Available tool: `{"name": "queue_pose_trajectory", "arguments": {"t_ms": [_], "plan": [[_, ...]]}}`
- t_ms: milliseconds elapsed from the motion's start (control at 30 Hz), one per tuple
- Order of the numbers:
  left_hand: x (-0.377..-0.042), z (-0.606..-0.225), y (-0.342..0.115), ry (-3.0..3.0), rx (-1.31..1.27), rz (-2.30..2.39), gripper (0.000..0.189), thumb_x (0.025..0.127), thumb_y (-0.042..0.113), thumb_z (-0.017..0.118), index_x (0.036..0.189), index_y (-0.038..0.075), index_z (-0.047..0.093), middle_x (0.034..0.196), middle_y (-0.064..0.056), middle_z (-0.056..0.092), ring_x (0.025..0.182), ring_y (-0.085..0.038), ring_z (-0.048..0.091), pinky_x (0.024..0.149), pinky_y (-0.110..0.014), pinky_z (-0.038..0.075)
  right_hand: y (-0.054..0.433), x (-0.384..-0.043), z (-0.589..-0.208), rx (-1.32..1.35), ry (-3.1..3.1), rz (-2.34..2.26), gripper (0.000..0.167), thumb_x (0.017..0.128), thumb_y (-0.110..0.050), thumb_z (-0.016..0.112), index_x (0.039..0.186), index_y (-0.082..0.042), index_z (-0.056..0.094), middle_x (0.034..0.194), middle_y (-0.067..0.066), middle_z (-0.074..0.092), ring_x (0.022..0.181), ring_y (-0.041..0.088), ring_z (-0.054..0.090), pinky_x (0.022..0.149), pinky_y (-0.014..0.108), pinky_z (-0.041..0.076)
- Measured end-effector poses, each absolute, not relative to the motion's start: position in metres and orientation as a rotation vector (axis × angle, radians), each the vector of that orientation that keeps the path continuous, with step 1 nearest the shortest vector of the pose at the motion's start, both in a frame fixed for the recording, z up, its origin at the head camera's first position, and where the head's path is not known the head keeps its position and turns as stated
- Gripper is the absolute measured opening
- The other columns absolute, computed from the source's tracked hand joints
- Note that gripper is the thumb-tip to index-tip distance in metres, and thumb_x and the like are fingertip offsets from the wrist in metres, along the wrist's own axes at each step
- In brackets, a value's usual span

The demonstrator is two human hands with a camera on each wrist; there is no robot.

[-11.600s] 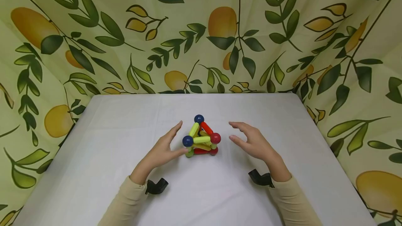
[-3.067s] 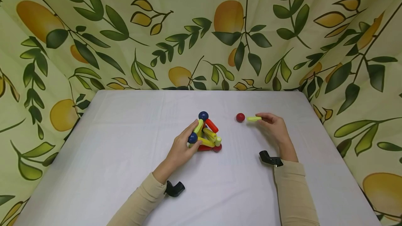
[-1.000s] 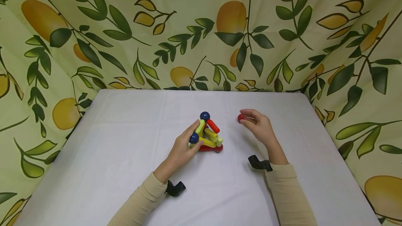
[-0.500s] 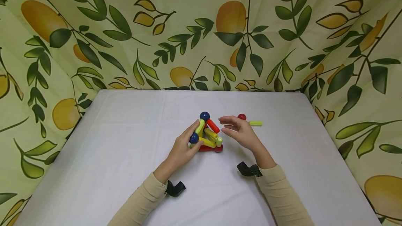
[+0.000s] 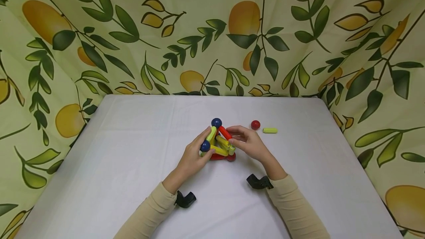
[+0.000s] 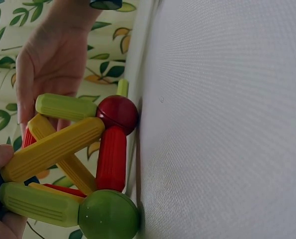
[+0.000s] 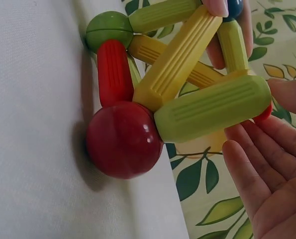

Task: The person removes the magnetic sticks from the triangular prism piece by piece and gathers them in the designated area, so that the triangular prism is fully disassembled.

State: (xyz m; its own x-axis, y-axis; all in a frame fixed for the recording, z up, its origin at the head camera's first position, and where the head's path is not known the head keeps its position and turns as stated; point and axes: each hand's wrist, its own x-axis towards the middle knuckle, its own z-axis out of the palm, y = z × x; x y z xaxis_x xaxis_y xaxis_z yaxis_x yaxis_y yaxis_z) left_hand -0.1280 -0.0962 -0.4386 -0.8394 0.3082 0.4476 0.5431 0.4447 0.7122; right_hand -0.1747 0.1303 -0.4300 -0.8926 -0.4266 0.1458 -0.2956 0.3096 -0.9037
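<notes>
The table [image 5: 139, 128] is white; leafy, fruit-printed fabric [image 5: 212, 40] hangs behind it.

Right hand [image 7: 274, 181], blue ball [image 7: 235, 9] cropped, right wrist view

Left hand [image 5: 192, 154] grips, thumb opposite fingers. Just right of that grip sits the right hand [image 5: 249, 143] (palm inward), thumb apart from fingers.

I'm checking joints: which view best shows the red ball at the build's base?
The right wrist view: the red ball is large and close. Left wrist shows it smaller; head, smaller still, partly hidden by a lime stick.
</notes>
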Motion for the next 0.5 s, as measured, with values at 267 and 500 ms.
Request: {"name": "queue_pose_trajectory", "arguments": {"t_ms": [267,500], "plan": [[-0.1279,-0.4386,-0.096,-2.454,-0.735,-1.34,0.065,0.085,0.005,0.068,0.142,0.0,0.038,0.147,-0.016,0.041,0.134,-0.027,0.042,0.106,-0.035,0.036,0.126,-0.1722,-0.4288,-0.653,2.477,-1.642,0.04,0.088,-0.02,0.067,0.123,-0.003,0.058,0.117,0.015,0.064,0.104,0.026,0.063,0.087,0.03,0.053],[-0.1276,-0.4389,-0.0957,-2.457,-0.732,-1.342,0.064,0.085,0.005,0.068,0.142,-0.001,0.038,0.147,-0.016,0.04,0.134,-0.028,0.042,0.106,-0.036,0.036,0.1251,-0.1739,-0.4325,-0.584,2.456,-1.665,0.04,0.088,-0.02,0.068,0.123,-0.005,0.059,0.116,0.013,0.064,0.101,0.025,0.063,0.085,0.024,0.053]]}}
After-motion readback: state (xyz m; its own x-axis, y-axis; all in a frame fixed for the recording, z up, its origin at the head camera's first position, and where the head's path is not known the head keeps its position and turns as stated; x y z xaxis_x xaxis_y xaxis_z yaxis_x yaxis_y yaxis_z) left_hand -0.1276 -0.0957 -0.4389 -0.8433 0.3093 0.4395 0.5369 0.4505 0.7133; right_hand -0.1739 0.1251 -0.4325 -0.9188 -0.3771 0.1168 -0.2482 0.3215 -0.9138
